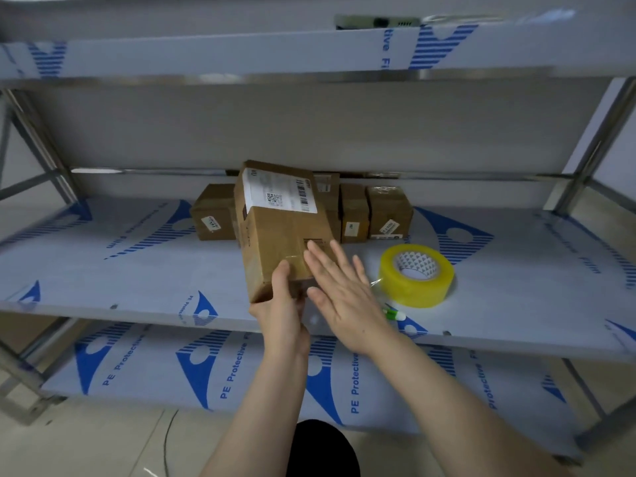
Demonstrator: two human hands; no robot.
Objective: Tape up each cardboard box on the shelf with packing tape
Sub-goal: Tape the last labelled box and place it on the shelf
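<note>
One label-bearing brown cardboard box [275, 242], centre frame: left hand [285, 315] is gripping its near corner, fingers curled; right hand [344, 297] is lying flat on it, fingers straight.

The middle metal shelf [103, 313], covered in white protective film [516, 270] with blue print, bears a row of small brown cardboard boxes [389, 215] at its back. A yellowish roll of packing tape [406, 287] lies right of centre, and a small green-and-white object [394, 313] lies just beside it, near the front edge.
</note>
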